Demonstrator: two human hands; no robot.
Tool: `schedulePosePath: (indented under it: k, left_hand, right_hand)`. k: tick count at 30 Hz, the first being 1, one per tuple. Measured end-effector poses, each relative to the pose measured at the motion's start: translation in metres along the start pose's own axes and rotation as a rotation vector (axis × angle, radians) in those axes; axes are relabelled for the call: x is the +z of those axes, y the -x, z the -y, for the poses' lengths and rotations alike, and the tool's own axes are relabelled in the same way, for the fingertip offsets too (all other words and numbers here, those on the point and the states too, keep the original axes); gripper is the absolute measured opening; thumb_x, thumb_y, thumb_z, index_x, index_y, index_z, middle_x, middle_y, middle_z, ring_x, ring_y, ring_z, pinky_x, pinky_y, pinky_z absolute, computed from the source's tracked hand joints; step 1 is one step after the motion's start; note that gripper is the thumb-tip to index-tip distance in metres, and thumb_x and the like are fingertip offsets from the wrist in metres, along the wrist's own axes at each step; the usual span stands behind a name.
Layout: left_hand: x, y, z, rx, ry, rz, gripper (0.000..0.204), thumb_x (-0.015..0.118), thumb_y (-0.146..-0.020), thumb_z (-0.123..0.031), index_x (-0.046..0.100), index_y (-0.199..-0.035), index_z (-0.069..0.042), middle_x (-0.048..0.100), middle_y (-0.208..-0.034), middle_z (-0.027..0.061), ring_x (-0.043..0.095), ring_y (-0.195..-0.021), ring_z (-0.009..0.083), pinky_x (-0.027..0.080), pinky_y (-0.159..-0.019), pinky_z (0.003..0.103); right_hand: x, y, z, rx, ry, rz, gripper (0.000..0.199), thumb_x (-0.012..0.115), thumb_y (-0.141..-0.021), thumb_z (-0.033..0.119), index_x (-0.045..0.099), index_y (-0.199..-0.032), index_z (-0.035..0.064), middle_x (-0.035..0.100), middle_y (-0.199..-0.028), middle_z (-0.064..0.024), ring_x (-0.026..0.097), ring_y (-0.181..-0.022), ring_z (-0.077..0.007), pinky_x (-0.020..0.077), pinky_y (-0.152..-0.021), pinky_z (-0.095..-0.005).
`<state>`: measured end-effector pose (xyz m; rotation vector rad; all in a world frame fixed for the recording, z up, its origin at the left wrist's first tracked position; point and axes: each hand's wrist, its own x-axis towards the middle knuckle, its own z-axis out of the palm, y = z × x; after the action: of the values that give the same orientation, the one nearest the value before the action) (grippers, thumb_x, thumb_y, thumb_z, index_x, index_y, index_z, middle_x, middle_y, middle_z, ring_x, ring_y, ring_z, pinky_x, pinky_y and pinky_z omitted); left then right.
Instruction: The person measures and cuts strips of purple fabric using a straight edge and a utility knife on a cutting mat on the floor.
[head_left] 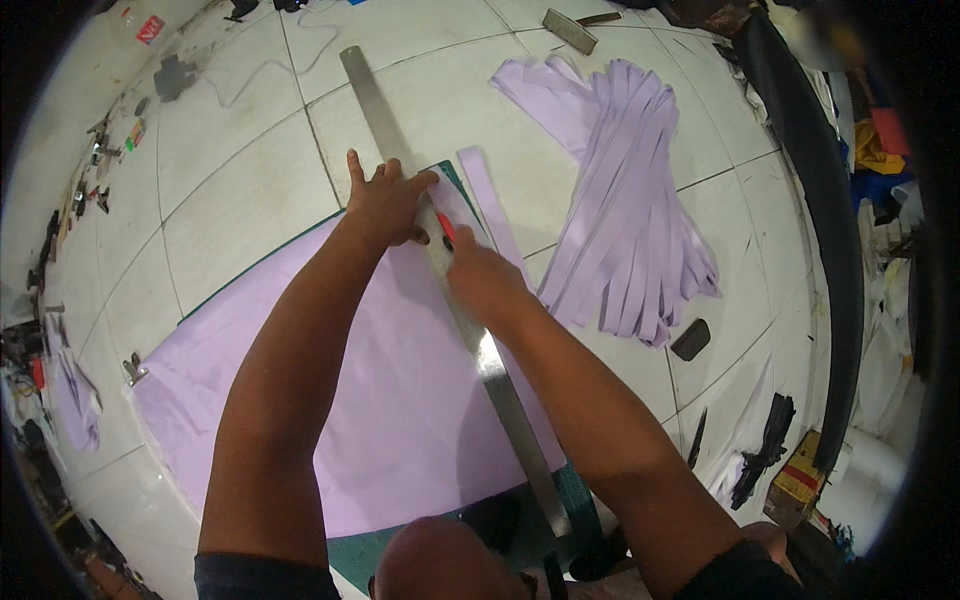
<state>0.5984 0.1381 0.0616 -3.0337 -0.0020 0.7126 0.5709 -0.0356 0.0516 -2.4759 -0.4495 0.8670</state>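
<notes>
Lilac fabric point(380, 400) lies spread over a dark green cutting mat point(350, 552). A long steel ruler point(485, 352) crosses the fabric near its right side and runs past the mat at the far end. With fingers spread, my left hand point(385, 203) presses on the ruler near the fabric's far edge. My right hand point(485, 275) grips a red cutter knife point(446, 226) against the ruler's right edge; its blade is too small to make out. Just right of the knife, a narrow lilac strip point(490, 195) lies apart on the tiles.
A pile of long lilac strips point(630, 210) rests on the tiled floor to the right, a dark block point(691, 340) beside it. Farther off is a hammer point(572, 30). A metal clip point(133, 369) sits at the fabric's left corner. Black rolled material point(815, 220) borders the right.
</notes>
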Motion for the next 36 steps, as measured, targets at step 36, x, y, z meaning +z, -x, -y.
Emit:
schedulePosePath:
  k: [36]
  left_hand:
    - [0.009,0.006,0.008,-0.100,0.123,-0.088,0.130,0.092,-0.058,-0.050,0.014,-0.155,-0.013,0.051,-0.143,0.0119,0.048,-0.136,0.0283,0.012,-0.117,0.069]
  right_hand:
    - [0.012,-0.017,0.024,-0.046,-0.027,-0.123,0.031,0.043,-0.095,0.012,0.043,-0.118,-0.0099,0.068,-0.094,-0.0301,0.067,-0.089,-0.0473,0.0520,-0.080,-0.0555]
